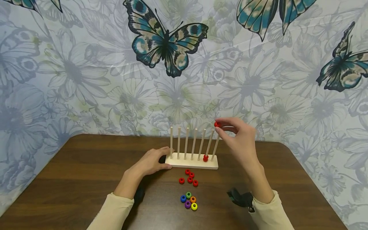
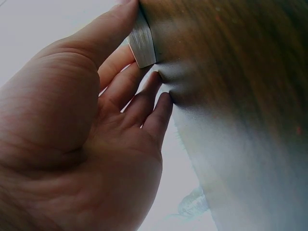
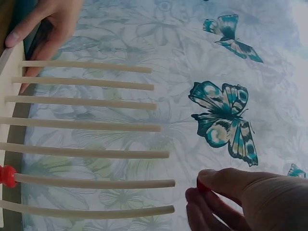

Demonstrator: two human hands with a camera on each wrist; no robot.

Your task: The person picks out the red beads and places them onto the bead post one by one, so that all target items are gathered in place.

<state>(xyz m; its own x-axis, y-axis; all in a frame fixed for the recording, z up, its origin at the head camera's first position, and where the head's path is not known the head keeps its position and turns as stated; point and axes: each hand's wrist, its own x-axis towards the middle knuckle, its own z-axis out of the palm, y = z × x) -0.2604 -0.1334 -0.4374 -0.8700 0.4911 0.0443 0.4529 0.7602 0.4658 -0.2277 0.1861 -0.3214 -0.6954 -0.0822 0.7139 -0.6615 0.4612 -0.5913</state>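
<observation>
A pale wooden peg rack (image 1: 191, 163) stands on the table with several upright pegs. My left hand (image 1: 149, 161) grips the rack's left end, thumb at the front and fingers behind; the left wrist view shows the base's end (image 2: 143, 45) between thumb and fingers. Up by the peg tops, my right hand (image 1: 242, 137) pinches a red bead (image 1: 217, 124) between thumb and fingertips. In the right wrist view this bead (image 3: 202, 185) is mostly covered by the fingers, just off the peg ends. Red beads (image 1: 205, 158) sit low on the second peg from the right.
Several loose red beads (image 1: 190, 180) lie in front of the rack. Nearer me is a cluster of green, blue, orange, purple and yellow beads (image 1: 187, 204). A dark strap (image 1: 240, 198) hangs at my right wrist. Behind the table (image 1: 86, 179) is a butterfly-patterned cloth (image 1: 178, 95).
</observation>
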